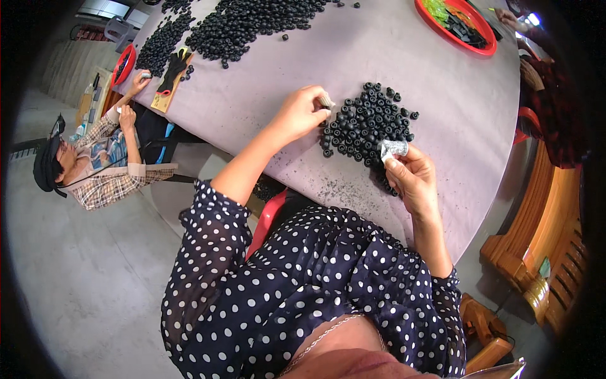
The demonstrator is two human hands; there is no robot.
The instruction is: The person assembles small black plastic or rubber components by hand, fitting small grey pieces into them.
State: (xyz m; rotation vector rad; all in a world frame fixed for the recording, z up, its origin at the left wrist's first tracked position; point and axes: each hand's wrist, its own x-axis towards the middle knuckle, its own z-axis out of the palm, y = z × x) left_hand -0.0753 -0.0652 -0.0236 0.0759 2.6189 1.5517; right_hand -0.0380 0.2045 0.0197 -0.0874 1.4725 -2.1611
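A loose pile of small black ring-shaped parts (363, 123) lies on the table before me, each with a hole in its middle. My left hand (302, 115) is at the pile's left edge, fingertips pinched together, with pale wrapping (325, 101) around one finger. Something small and dark shows between those fingertips, too small to name. Over the pile's near right side, my right hand (413, 178) has its thumb pressed to a finger covered in silvery-grey wrapping (395, 148). Whatever that pinch holds, if anything, is hidden.
Dark crumbs (334, 189) are scattered on the grey table cover (252, 107). A much larger heap of black parts (246, 28) spreads at the far left. A red basin (486, 49) sits far right. Another person (95, 158) works at the left, beside a wooden board (165, 98).
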